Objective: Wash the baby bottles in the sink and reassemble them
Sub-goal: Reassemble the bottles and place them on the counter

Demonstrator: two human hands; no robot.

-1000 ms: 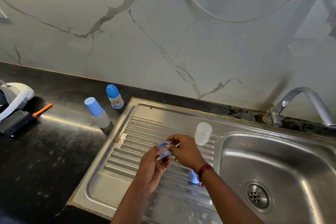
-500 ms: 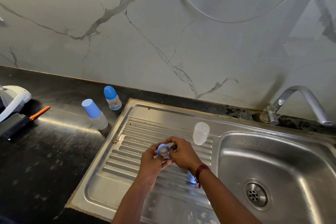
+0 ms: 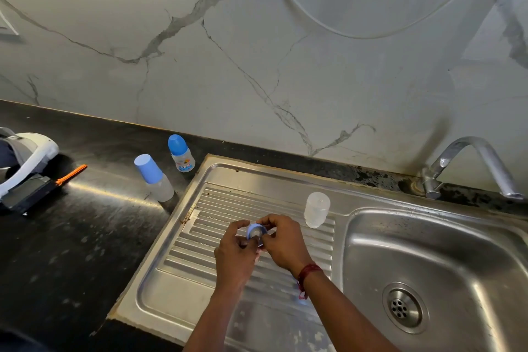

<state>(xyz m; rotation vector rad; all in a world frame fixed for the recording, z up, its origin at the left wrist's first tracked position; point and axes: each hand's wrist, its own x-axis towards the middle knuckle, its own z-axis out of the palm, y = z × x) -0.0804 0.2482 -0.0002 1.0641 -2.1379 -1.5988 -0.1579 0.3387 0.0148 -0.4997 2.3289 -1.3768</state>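
Over the ribbed drainboard, my left hand and my right hand together pinch a small blue bottle ring with a pale teat in its middle. A clear bottle body stands upside down on the drainboard, just right of my hands. Two capped bottles stand on the black counter: one with a tall blue cap and a smaller printed one near the wall. A bit of a blue part peeks out under my right wrist.
The steel sink basin with its drain lies to the right, under the bent tap. A white and black device with an orange tab sits at the counter's left edge. A marble wall rises behind.
My hands have drawn closer together on the blue ring, and the right fingers have turned over its top. The view has shifted slightly.
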